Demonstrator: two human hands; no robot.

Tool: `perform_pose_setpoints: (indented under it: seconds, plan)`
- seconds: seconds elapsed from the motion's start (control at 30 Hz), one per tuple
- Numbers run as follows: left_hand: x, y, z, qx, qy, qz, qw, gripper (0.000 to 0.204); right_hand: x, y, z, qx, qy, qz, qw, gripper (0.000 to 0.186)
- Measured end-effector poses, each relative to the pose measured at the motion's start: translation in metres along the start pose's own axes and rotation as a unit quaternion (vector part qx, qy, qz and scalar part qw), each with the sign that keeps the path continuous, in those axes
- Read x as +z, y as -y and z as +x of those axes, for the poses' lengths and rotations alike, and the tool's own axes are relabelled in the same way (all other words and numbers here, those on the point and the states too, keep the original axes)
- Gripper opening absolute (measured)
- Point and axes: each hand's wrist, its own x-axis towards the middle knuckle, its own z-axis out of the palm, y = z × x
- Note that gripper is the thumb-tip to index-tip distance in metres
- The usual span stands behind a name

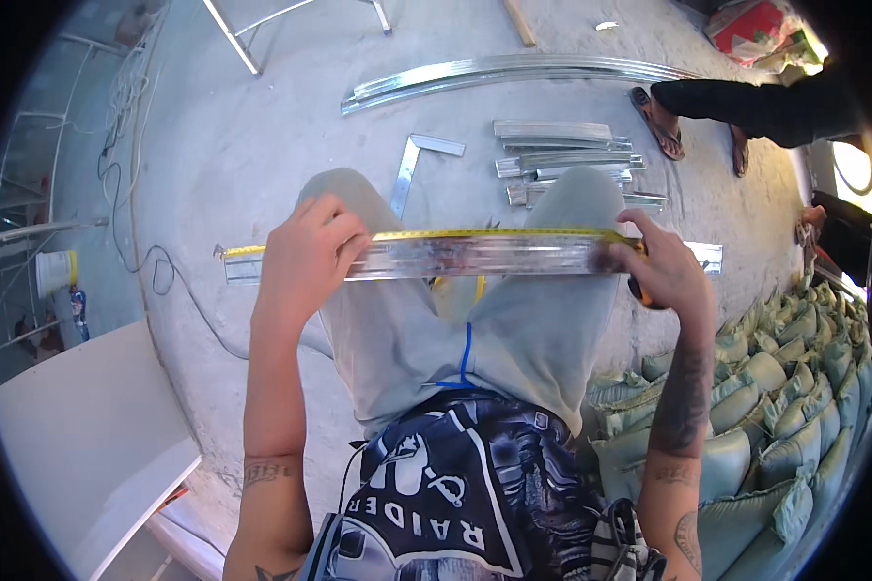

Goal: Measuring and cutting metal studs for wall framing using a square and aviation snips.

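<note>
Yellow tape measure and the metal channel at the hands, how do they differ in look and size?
The tape measure shows a yellow strip; the metal channel is shiny silver. The tape's strip is narrow, the channel wider. The channel extends rightward past the right hand, while the strip ends at it. Both run side by side, left to right.

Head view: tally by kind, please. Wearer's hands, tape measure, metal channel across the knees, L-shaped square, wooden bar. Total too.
Left hand and right hand: 2
Tape measure: 1
Metal channel: 1
L-shaped square: 1
Wooden bar: 1
Total: 6
Short metal pieces on the floor left out: they overlap too much to count.
</note>
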Motion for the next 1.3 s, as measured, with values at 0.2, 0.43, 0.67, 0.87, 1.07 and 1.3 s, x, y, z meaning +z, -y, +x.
perform_pose_setpoints:
  seconds: [0.2,0.43,0.67,0.87,1.07,1.3]
  plan:
    - [-0.041,-0.010,-0.042,0.046,0.018,0.048,0.998,0.009,0.006,-0.004,-0.070,-0.228,0.040,0.014,0.973,0.087]
    - [0.009,-0.046,-0.075,0.156,0.206,-0.072,0.963,0.014,0.042,0.027,-0.088,-0.303,0.092,-0.070,0.946,0.077]
    - [0.042,-0.081,-0.071,0.144,0.156,-0.129,0.969,0.028,0.085,0.067,-0.069,-0.369,0.078,-0.132,0.917,0.072]
    - [0.002,-0.083,-0.080,0.016,0.069,-0.348,0.935,0.055,0.049,0.082,-0.066,-0.451,0.035,0.157,0.878,0.069]
    - [0.051,-0.111,-0.087,-0.041,-0.110,-0.479,0.870,0.041,0.073,0.172,-0.069,-0.386,-0.112,0.479,0.780,0.074]
    - [-0.004,0.005,-0.148,-0.147,-0.516,-0.353,0.767,0.035,0.041,0.143,-0.050,-0.434,-0.177,0.170,0.867,0.097]
